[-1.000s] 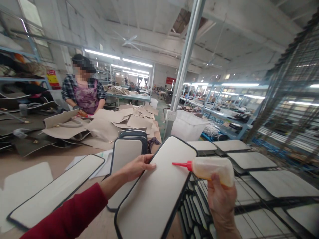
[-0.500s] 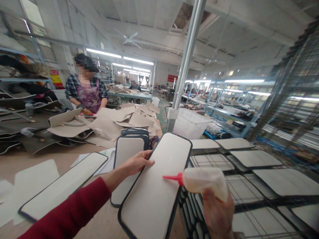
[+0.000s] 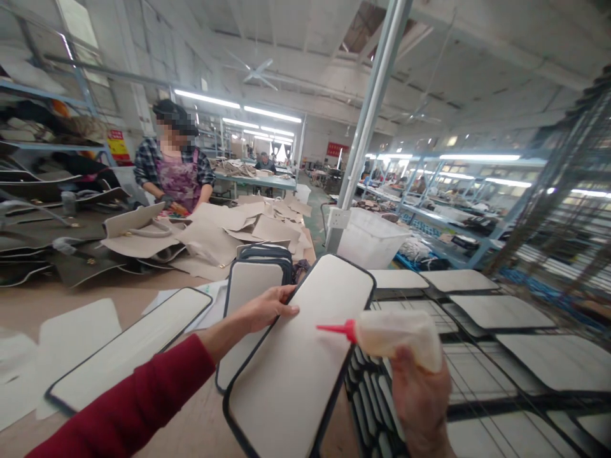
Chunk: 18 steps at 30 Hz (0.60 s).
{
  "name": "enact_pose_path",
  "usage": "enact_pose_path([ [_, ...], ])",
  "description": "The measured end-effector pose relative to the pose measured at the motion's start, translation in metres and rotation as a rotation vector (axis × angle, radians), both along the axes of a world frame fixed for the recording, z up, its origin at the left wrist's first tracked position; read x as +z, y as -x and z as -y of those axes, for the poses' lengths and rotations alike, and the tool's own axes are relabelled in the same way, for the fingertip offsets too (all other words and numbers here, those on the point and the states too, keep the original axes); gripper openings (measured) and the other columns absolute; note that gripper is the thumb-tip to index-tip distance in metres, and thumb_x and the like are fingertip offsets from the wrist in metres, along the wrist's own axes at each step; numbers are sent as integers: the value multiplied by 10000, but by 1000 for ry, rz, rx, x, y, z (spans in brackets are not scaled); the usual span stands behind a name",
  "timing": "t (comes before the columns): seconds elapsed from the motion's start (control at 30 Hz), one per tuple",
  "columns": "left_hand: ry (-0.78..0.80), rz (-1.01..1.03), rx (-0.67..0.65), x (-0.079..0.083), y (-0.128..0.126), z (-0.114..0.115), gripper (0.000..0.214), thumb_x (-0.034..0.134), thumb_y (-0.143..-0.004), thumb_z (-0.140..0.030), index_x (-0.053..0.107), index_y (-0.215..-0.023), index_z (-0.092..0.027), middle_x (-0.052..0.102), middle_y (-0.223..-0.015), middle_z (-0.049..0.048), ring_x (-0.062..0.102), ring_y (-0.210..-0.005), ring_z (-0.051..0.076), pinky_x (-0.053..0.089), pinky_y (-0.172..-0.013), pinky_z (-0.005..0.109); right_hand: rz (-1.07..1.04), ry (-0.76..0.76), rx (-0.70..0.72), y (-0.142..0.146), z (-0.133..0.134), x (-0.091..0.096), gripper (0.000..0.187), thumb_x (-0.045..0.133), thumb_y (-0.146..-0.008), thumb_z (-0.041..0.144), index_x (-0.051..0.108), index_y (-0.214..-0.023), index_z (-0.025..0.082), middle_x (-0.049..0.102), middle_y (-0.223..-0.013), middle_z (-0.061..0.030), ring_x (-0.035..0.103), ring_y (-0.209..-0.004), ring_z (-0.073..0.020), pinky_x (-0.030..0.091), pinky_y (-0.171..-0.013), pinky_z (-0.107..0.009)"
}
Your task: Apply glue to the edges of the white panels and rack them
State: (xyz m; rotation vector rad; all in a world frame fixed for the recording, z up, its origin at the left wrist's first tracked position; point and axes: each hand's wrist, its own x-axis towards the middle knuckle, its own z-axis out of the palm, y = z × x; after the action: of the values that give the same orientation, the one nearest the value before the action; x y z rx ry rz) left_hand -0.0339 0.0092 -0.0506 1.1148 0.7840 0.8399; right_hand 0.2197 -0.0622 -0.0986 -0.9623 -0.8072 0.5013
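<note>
A squeeze bottle (image 3: 398,334) points its red tip (image 3: 334,328) at a pale board (image 3: 291,381).
The left hand (image 3: 267,308) pinches the board by its dark edge, thumb on the front. The board is tilted, between the standing stack of boards (image 3: 252,286) and the boards laid out on the right (image 3: 556,359). The right hand (image 3: 420,394) is wrapped round the bottle. The step in hand seems to be lining up the tip; I can't tell if it touches. The next move seems to call for a steady board and a soft squeeze.
</note>
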Motion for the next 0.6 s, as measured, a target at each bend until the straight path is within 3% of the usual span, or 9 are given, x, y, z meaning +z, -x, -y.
enact_pose_path([
  [0.07,-6,-1,-30,2,2,1,462,794,-552,-156,682,-999,-118,726,-859,68,651,-738,184,496,-652,250,-103,-107,-77,-8,-18,19,518,809,-591,365,599,-1014,152,638,-905,-64,608,-837,-206,510,-789,-349],
  [0.13,-6,14,-46,2,4,1,466,789,-567,-159,680,-1019,-126,726,-876,69,652,-742,181,496,-665,251,-142,-137,-89,-11,-27,26,553,816,-577,366,590,-1036,156,642,-927,-58,607,-830,-185,511,-789,-325],
  [0.23,9,26,-31,-2,10,-4,512,796,-565,-173,672,-1060,-133,727,-874,71,650,-710,180,503,-683,273,-137,-49,-3,-5,-13,5,536,822,-575,359,606,-1005,123,658,-825,-65,620,-733,-178,526,-669,-274],
  [0.33,15,0,24,-6,17,-9,545,804,-551,-185,670,-1077,-129,727,-863,75,647,-708,183,496,-676,268,-31,130,214,5,14,-25,549,799,-605,389,610,-1040,112,666,-807,-86,634,-706,-214,527,-597,-286],
  [0.4,3,-23,34,-5,20,-8,549,799,-556,-183,669,-1086,-129,725,-884,77,646,-733,187,488,-668,258,4,164,209,9,19,-27,578,793,-610,405,602,-1075,119,669,-840,-88,636,-713,-216,526,-595,-286],
  [0.5,-20,-47,-8,-2,18,-4,527,783,-575,-178,671,-1088,-132,721,-905,76,643,-755,197,485,-661,260,-64,32,-9,8,-3,-3,543,816,-584,374,612,-1011,109,653,-829,-66,615,-698,-177,516,-607,-260],
  [0.6,-19,-47,-36,1,13,-1,490,773,-588,-168,680,-1067,-132,720,-886,69,638,-758,195,488,-669,264,-105,-94,-106,7,-29,20,613,815,-564,407,572,-1065,152,627,-949,-39,605,-832,-173,508,-785,-315],
])
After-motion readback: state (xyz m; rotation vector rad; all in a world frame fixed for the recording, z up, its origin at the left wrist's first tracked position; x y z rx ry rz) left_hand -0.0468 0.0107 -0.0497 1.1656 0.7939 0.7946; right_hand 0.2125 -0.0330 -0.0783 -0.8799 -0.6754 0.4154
